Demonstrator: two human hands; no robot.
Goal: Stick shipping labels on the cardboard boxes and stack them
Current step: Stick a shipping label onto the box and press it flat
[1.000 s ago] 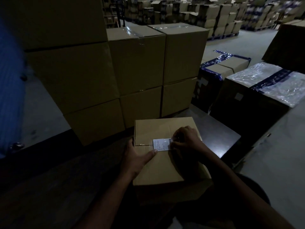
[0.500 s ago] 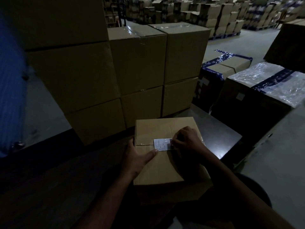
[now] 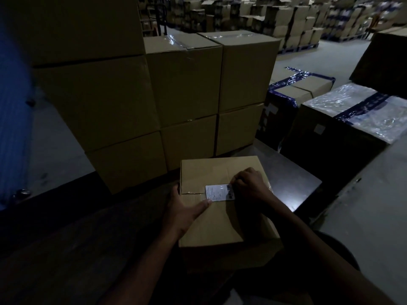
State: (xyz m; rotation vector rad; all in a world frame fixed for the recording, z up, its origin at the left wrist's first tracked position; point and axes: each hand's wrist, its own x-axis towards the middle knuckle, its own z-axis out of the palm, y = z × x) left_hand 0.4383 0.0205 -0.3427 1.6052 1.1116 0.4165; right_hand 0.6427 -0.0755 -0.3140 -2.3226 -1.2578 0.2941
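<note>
A small cardboard box (image 3: pixel 220 170) lies on a dark table in front of me. A white shipping label (image 3: pixel 217 192) sits on its top, across the middle seam. My left hand (image 3: pixel 185 210) holds the box's left side, its thumb touching the label's lower left corner and its fingers going over the left edge. My right hand (image 3: pixel 250 186) has curled fingers on the label's right end, covering that edge; whether it pinches or presses the label does not show.
Stacked cardboard boxes (image 3: pixel 187 84) stand right behind the table, two and three high. Boxes wrapped in blue tape and clear film (image 3: pixel 361 111) stand at the right. A blue object (image 3: pixel 13 119) fills the left edge. Pallets of boxes fill the far hall.
My right hand has slid slightly to the right along the label, uncovering more of its printed right end. The left hand and the box have stayed put.
</note>
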